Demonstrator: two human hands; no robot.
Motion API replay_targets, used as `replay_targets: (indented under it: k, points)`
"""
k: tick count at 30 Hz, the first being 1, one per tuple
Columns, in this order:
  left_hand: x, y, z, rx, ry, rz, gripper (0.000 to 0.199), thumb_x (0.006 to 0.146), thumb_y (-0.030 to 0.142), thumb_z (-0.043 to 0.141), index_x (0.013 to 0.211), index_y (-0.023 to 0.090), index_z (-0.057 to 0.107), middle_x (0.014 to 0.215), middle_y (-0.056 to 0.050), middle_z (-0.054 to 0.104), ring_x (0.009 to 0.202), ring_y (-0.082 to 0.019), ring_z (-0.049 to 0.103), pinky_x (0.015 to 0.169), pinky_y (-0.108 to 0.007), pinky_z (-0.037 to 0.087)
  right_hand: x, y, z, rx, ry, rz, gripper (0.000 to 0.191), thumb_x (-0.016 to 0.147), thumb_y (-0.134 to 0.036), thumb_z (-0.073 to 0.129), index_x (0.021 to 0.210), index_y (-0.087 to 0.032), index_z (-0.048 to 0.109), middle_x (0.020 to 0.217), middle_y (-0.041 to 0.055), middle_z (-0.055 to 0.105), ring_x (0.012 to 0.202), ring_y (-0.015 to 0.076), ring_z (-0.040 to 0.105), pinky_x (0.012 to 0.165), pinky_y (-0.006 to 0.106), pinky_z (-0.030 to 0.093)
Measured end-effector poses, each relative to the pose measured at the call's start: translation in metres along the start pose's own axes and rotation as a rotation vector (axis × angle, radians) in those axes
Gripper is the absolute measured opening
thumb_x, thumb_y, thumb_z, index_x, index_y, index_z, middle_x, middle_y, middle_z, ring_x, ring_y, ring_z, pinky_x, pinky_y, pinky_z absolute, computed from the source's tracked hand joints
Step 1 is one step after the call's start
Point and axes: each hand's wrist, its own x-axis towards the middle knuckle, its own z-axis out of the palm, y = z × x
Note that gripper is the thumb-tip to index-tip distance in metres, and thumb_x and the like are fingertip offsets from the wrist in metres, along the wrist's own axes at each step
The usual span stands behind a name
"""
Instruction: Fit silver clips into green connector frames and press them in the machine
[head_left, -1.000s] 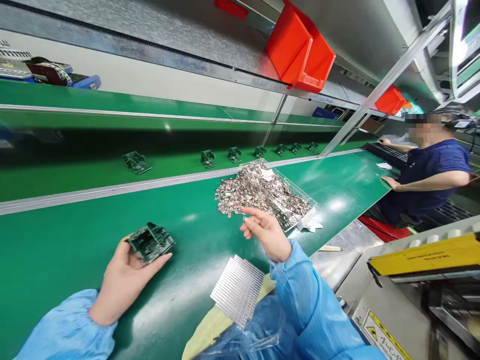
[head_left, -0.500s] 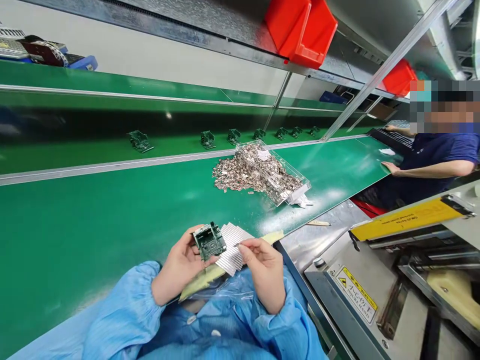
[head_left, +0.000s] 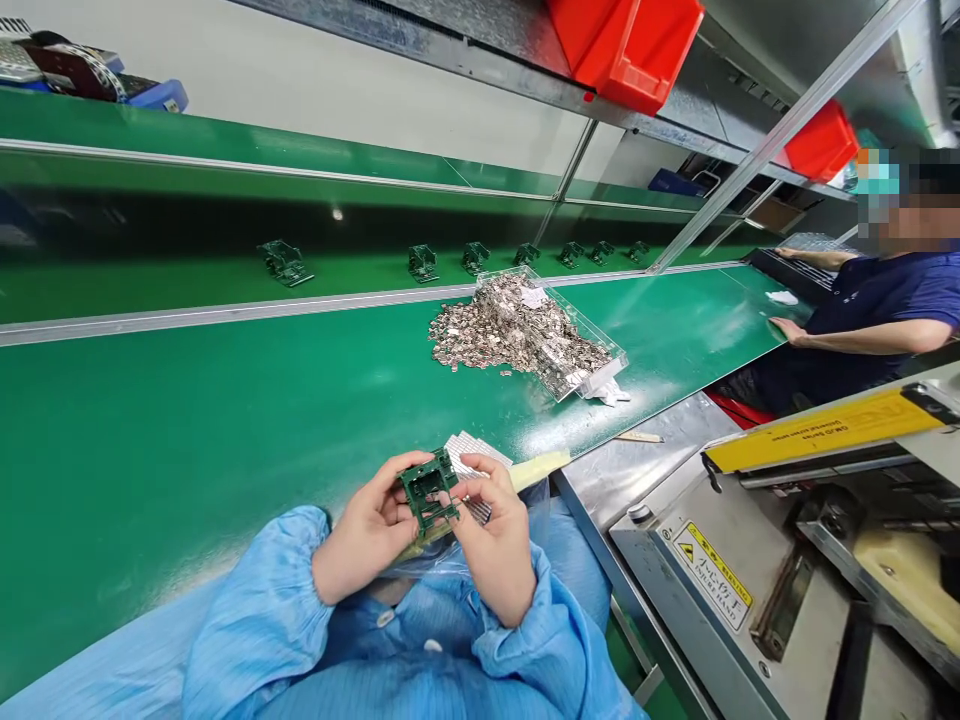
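A green circuit-board assembly [head_left: 429, 490] with an open frame is tilted up in front of me. My left hand [head_left: 367, 530] grips its left side between thumb and fingers. On its right side, my right hand [head_left: 493, 525] has its fingertips pinched at the edge; whether they also hold a small part is too small to tell. Behind my right fingers is a striped silvery-white sheet [head_left: 469, 452], partly hidden, over a yellow strip [head_left: 541, 468]. Farther off, a clear tray [head_left: 600, 375] lies among a heap of small metal pieces [head_left: 480, 335].
Several green board assemblies [head_left: 422, 262] stand in a row on the green bench [head_left: 187, 420] behind the rail. Red bins [head_left: 637, 55] sit on the shelf above. At right are a machine with a yellow bar [head_left: 817, 430] and a person in dark blue [head_left: 870, 320].
My right hand has moved left, from over the striped sheet to the board assembly. The assembly has been turned in my left hand. The view has shifted slightly.
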Motion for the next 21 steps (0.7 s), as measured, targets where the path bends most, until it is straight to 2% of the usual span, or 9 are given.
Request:
replay_targets:
  k: [6, 12, 15, 18, 21]
  points:
    - [-0.0016, -0.0024, -0.0020, 0.057, -0.024, 0.009, 0.052, 0.072, 0.019, 0.073, 0.120, 0.025, 0.054, 0.098, -0.003, 0.068, 0.081, -0.016, 0.069, 0.072, -0.025, 0.059, -0.0019, 0.0003, 0.0042, -0.063, 0.018, 0.016, 0.007, 0.078, -0.024, 0.067, 0.071, -0.022, 0.067, 0.112, 0.0095, 0.058, 0.109, 0.0275, 0.053, 0.094, 0.043, 0.041]
    - [-0.0029, 0.0024, -0.0020, 0.163, -0.043, 0.108, 0.038, 0.084, 0.022, 0.062, 0.121, 0.024, 0.054, 0.118, -0.007, 0.064, 0.106, -0.020, 0.065, 0.090, -0.027, 0.054, -0.0045, -0.0004, 0.0052, -0.079, 0.038, 0.003, 0.009, 0.080, -0.024, 0.064, 0.072, -0.021, 0.065, 0.104, 0.0081, 0.059, 0.101, 0.0246, 0.055, 0.086, 0.037, 0.044]
    - [-0.0039, 0.0032, -0.0001, 0.190, -0.024, 0.101, 0.038, 0.084, 0.019, 0.058, 0.121, 0.021, 0.052, 0.112, -0.008, 0.066, 0.101, -0.019, 0.066, 0.085, -0.026, 0.055, -0.0062, 0.0019, 0.0058, -0.047, 0.019, 0.008, 0.005, 0.082, -0.023, 0.062, 0.077, -0.021, 0.063, 0.093, 0.0053, 0.060, 0.086, 0.0202, 0.056, 0.074, 0.031, 0.045]
    - [-0.0055, 0.0032, 0.0022, 0.200, 0.006, 0.076, 0.040, 0.082, 0.015, 0.058, 0.121, 0.021, 0.052, 0.098, -0.006, 0.068, 0.091, -0.018, 0.067, 0.075, -0.023, 0.056, -0.0080, 0.0041, 0.0072, 0.071, -0.018, 0.104, 0.005, 0.082, -0.025, 0.062, 0.084, -0.020, 0.060, 0.080, 0.0020, 0.060, 0.070, 0.0160, 0.054, 0.063, 0.027, 0.044]
    - [-0.0068, 0.0042, 0.0040, 0.202, 0.035, 0.084, 0.039, 0.080, 0.013, 0.057, 0.118, 0.022, 0.054, 0.094, -0.004, 0.068, 0.085, -0.017, 0.067, 0.070, -0.022, 0.055, -0.0082, 0.0045, 0.0094, 0.190, -0.031, 0.208, 0.012, 0.078, -0.028, 0.065, 0.082, -0.020, 0.058, 0.078, 0.0014, 0.059, 0.065, 0.0146, 0.053, 0.059, 0.026, 0.044]
